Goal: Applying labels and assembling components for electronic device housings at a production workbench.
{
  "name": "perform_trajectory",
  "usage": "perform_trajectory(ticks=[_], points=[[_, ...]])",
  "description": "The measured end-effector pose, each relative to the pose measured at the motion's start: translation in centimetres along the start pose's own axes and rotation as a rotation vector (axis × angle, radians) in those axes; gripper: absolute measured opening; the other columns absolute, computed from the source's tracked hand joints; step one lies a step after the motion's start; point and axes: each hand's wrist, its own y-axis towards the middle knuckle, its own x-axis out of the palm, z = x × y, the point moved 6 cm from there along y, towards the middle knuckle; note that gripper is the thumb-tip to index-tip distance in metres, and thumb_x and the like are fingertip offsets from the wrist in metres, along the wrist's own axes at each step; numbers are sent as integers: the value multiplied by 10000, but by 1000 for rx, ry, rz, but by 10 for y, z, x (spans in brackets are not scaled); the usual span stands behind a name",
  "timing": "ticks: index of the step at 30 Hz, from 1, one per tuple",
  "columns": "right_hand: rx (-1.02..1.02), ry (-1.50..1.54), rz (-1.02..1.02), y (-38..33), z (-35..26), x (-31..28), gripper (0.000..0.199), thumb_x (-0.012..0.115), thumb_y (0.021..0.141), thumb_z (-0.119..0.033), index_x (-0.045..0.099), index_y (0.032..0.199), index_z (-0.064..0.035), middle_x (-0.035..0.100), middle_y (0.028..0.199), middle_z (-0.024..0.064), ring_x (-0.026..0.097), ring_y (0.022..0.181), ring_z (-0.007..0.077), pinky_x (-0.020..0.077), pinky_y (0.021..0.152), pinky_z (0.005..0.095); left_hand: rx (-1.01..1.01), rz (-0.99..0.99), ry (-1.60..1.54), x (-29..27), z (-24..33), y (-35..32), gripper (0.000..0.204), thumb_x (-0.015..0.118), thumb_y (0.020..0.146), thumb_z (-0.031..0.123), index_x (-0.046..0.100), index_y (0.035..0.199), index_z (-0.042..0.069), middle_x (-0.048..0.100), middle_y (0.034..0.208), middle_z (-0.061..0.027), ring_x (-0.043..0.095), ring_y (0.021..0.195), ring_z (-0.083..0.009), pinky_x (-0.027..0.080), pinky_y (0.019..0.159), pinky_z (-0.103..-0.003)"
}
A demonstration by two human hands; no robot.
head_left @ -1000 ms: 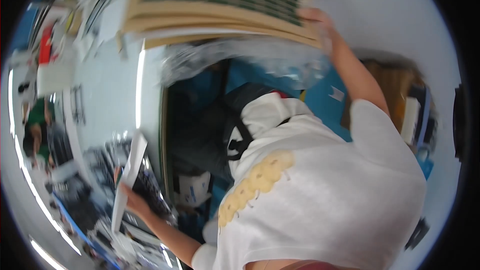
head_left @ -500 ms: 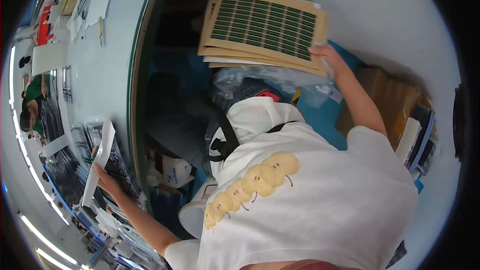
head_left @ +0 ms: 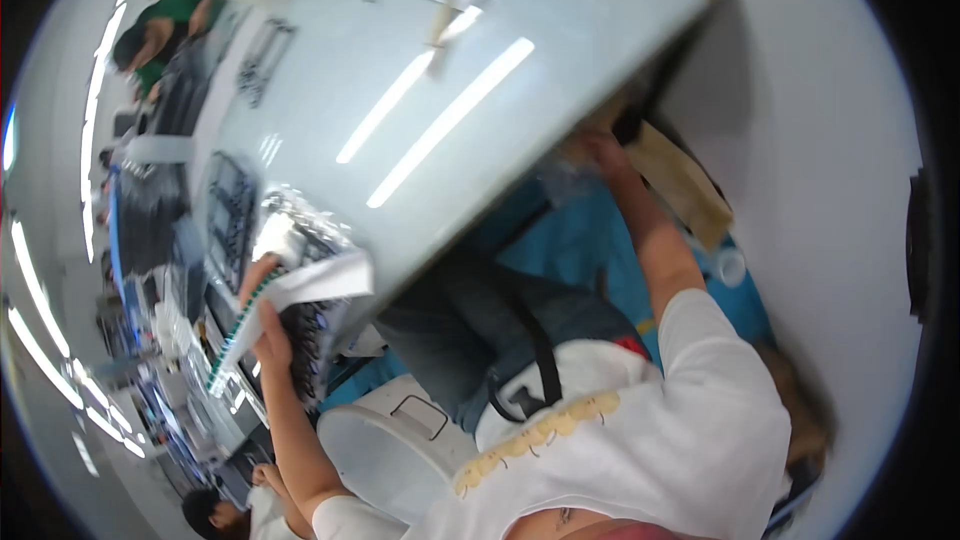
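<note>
My left hand (head_left: pixel 272 332) is closed on a white paper strip (head_left: pixel 325 281), bent, with a row of green marks along one edge. It is over the table's left part, above dark framed parts (head_left: pixel 308 340) and crinkled clear plastic (head_left: pixel 290 208). On the right, my right hand (head_left: pixel 598 150) reaches in under the table edge. Its fingers are blurred and partly hidden, so what they hold does not show. Beside that forearm is a brown sheet or board (head_left: pixel 682 185), partly covered by the arm. Clear plastic (head_left: pixel 568 178) shows faintly below the hand.
The glossy table (head_left: pixel 420 120) slants across the view, its edge close to my legs. A white bin (head_left: pixel 385 450) stands by my left arm. One person in green (head_left: pixel 180 15) is beyond the table; another (head_left: pixel 245 515) is at lower left. A wall (head_left: pixel 820 140) borders the right.
My view has turned toward the table. My right hand has moved from the stack of green-printed brown sheets in full view to under the table edge. My left hand still holds the strip.
</note>
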Motion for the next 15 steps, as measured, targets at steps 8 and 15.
perform_trajectory(ticks=[8,15], points=[[220,-194,-883,97,84,475,414,652,957,-273,642,1274,-7,657,1253,113,617,1162,235,475,1029,383,81,-172,190,3,31,6,374,464,971,224,704,1149,-1,654,1306,-149,568,1286,-377,459,1054,-485],[329,-230,-1080,39,187,534,427,637,966,-289,630,1286,-7,644,1274,121,608,1177,245,468,1039,390,120,-149,176,-3,32,-5,368,439,967,208,712,1129,22,670,1274,-147,607,1228,-369,498,999,-480]])
